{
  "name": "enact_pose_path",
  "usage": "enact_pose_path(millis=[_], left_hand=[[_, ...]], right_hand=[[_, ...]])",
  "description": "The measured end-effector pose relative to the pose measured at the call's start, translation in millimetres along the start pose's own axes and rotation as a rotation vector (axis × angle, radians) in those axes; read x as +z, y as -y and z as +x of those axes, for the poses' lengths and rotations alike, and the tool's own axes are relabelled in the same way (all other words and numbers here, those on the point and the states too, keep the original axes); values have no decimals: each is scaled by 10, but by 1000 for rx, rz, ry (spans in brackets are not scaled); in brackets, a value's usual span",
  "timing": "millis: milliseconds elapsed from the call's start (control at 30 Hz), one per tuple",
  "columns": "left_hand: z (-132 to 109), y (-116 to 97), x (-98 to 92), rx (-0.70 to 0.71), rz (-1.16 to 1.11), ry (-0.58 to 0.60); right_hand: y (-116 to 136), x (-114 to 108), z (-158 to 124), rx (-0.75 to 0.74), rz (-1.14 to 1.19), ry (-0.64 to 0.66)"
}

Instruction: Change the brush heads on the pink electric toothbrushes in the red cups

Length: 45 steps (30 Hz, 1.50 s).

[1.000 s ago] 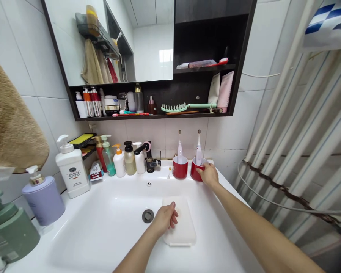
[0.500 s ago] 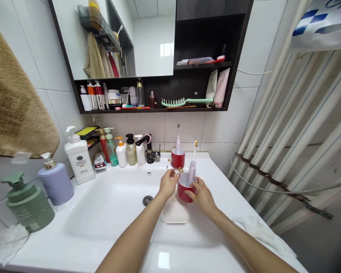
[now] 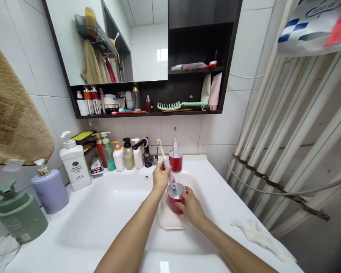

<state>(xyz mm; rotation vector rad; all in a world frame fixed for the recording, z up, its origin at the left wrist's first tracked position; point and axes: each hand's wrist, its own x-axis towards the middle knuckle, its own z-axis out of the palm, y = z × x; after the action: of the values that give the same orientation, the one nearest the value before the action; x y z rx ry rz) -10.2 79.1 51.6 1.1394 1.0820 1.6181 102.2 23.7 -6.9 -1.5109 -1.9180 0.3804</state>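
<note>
My left hand (image 3: 161, 176) is closed on the handle of a pale electric toothbrush (image 3: 172, 179), which tilts with its yellowish brush head up to the left. The lower end of the toothbrush is inside a red cup (image 3: 173, 204) with a white interior. On the cup's right side, my right hand (image 3: 192, 207) grips the wall, thumb in front and fingers behind. Beneath the cup lies a pale soap-dish-like tray (image 3: 170, 223) at the basin's right side. Behind my hands, a second red cup (image 3: 176, 163) holds another pale upright object (image 3: 175, 148).
A black faucet (image 3: 148, 157) stands behind the white basin (image 3: 102, 220). Several pump bottles line the back and left rim, among them a purple bottle (image 3: 51, 191). A dark mirror cabinet (image 3: 194, 87) hangs above. A crumpled wet tissue (image 3: 258, 235) lies on the right counter.
My left hand has taken hold of the toothbrush, which has gone from upright to leaning left and sits a little higher. The right hand still holds the cup. The view has shifted slightly.
</note>
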Motion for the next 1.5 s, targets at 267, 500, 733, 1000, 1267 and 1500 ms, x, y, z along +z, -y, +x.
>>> enact_pose_path(millis=[267, 500, 733, 1000, 1267, 1500], left_hand=[[-253, -305, -366, 2, -195, -120], [-397, 31, -344, -188, -278, 13], [-256, 106, -520, -306, -459, 78], [-255, 134, -517, -259, -477, -22], [-268, 163, -479, -249, -528, -123], [-269, 198, -472, -249, -549, -171]], right_hand=[[162, -241, 15, -52, 267, -79], [429, -95, -63, -1, 632, 249], [396, -79, -148, 61, 837, 498], [410, -27, -161, 71, 730, 467], [428, 4, -167, 106, 645, 455], [459, 5, -203, 128, 619, 462]])
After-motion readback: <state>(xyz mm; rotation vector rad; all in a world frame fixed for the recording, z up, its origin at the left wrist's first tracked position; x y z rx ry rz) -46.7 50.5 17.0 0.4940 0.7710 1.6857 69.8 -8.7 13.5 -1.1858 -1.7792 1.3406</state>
